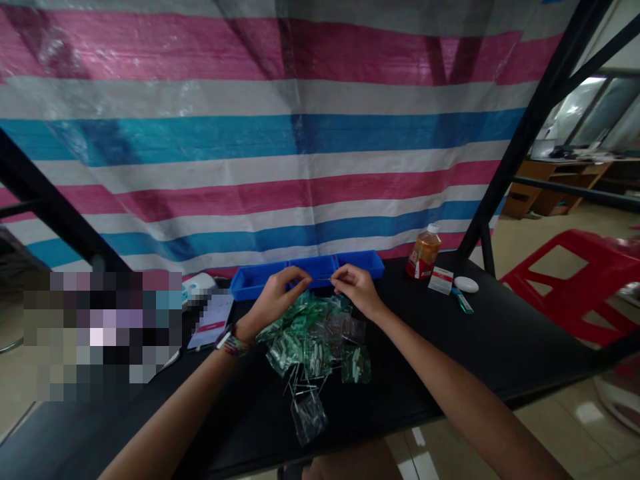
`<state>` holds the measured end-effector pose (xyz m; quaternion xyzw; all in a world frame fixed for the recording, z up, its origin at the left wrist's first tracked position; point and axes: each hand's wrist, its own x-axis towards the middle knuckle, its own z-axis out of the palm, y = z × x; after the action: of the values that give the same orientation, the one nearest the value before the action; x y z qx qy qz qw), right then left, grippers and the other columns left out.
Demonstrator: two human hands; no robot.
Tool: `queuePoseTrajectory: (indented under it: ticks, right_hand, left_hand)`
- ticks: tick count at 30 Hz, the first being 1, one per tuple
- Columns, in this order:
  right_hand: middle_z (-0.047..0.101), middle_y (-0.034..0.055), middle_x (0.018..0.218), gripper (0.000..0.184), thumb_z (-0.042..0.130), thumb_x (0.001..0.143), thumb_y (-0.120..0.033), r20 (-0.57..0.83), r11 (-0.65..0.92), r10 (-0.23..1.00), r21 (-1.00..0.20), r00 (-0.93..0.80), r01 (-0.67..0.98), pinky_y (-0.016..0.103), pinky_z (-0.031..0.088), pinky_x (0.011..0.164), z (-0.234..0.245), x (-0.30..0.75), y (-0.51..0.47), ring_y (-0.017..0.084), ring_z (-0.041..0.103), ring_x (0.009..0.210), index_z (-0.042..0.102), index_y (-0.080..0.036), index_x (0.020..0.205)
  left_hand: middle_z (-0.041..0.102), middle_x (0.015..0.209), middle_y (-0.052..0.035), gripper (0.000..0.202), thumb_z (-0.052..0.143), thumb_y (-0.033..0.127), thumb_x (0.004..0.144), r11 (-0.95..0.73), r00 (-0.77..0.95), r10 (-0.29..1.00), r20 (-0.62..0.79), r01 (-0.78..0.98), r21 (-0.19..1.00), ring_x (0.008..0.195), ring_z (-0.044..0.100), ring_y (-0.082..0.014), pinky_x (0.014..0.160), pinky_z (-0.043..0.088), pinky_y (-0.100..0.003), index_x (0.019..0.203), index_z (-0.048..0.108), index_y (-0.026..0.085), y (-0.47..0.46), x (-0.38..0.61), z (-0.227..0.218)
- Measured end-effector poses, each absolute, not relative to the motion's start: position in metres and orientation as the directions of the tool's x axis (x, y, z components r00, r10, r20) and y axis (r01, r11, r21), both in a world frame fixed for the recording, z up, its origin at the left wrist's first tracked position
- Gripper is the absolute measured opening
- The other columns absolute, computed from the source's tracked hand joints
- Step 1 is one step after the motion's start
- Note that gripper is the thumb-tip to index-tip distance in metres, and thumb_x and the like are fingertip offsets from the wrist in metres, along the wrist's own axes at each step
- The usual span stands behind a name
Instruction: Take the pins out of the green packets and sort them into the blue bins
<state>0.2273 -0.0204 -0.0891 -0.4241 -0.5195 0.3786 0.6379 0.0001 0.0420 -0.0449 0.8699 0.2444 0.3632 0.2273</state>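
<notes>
Taking the heap of green bags [300, 337] as the clock's centre, a phone [216, 320] lies at nine o'clock on the black tabletop [510, 340]. At ten, the left hand [280, 292] hangs over the heap's edge, thumb and forefinger brought close; whether they grip anything cannot be made out. The blue trays [245, 291] stretch across twelve o'clock, behind both hands. In front of them, between the fingertips, is a thin rod [321, 279]; it looks stiff, smooth and very light, so a fine pinch near one end should suit it, though it may roll. The bags look soft and slippery, best nipped by a loose edge. At six o'clock lie scattered loose rods [306, 389], with a clear bag [310, 419] just beyond them towards the person. Between one and two, the right hand [357, 287] appears to pinch the thin rod's near end between thumb and forefinger. Farther out at two stand a bottle [425, 253] and, beside it, a red-and-white packet [441, 280].
</notes>
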Motion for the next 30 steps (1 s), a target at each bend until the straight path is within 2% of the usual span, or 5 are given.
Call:
queuePoseTrajectory:
  ticks: [3,9,18,24,30]
  right_hand:
    - [0.069,0.0006,0.072,0.025,0.084,0.076,-0.039,0.331,0.332,0.937,-0.943,0.114,0.013,0.028,0.051,0.061,-0.091,0.219,-0.027,0.015,0.065,0.062,0.07,-0.019,0.084]
    - [0.069,0.0003,0.07,0.018,0.081,0.08,-0.034,0.33,0.325,0.941,-0.943,0.074,0.069,0.028,0.049,0.062,-0.097,0.203,-0.039,0.016,0.065,0.063,0.071,-0.02,0.085]
    - [0.068,0.0006,0.067,0.023,0.081,0.083,-0.041,0.341,0.33,0.937,-0.935,0.078,0.126,0.029,0.047,0.059,-0.097,0.198,-0.045,0.017,0.063,0.061,0.072,-0.02,0.086]
    - [0.07,0.0014,0.078,0.026,0.083,0.083,-0.041,0.339,0.334,0.939,-0.939,0.063,0.08,0.029,0.05,0.061,-0.1,0.197,-0.045,0.016,0.066,0.063,0.069,-0.021,0.091]
    - [0.067,-0.0003,0.072,0.03,0.083,0.082,-0.046,0.32,0.319,0.946,-0.947,0.046,0.036,0.03,0.05,0.06,-0.096,0.195,-0.046,0.016,0.064,0.06,0.066,-0.022,0.086]
  left_hand:
    - [0.075,0.091,-0.0036,0.025,0.063,0.042,0.103,-0.768,0.576,0.61,0.544,0.263,0.584,0.083,0.069,-0.0189,0.079,0.054,-0.031,0.097,0.073,0.02,0.03,-0.015,-0.064]
    - [0.072,0.096,-0.0043,0.015,0.066,0.036,0.102,-0.819,0.56,0.56,0.61,0.263,0.51,0.088,0.069,-0.0189,0.082,0.055,-0.032,0.106,0.07,0.022,0.022,-0.027,-0.091]
    - [0.069,0.098,-0.0059,0.01,0.059,0.028,0.106,-0.864,0.576,0.491,0.654,0.221,0.453,0.094,0.066,-0.0199,0.085,0.052,-0.033,0.103,0.066,0.022,0.015,-0.027,-0.087]
    - [0.062,0.089,-0.0038,0.019,0.054,0.03,0.108,-0.844,0.573,0.517,0.636,0.216,0.492,0.086,0.059,-0.0188,0.08,0.048,-0.033,0.093,0.062,0.021,0.012,-0.024,-0.086]
    - [0.059,0.079,-0.0016,0.031,0.052,0.037,0.108,-0.803,0.585,0.567,0.58,0.235,0.547,0.078,0.056,-0.0181,0.074,0.045,-0.032,0.082,0.058,0.021,0.01,-0.023,-0.085]
